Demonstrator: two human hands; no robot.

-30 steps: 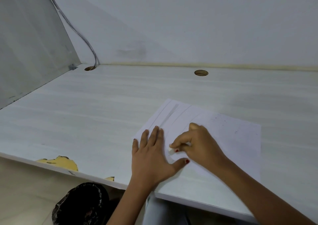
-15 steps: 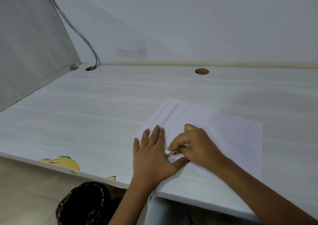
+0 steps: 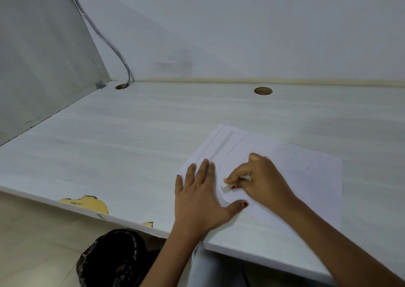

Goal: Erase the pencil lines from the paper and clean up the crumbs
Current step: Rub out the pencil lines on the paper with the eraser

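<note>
paper: centre-right, flat on surface | left hand: fingers straight, pressing paper | right hand: pinching eraser | risk: hard rubbing likely creases paper if hold slips

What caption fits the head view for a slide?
Left hand presses the paper flat; right hand pinches an eraser against it.

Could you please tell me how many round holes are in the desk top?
2. The corner hole sits at back left, with cables entering it; the empty hole lies farther right along the back edge. The paper could hide more.
</note>
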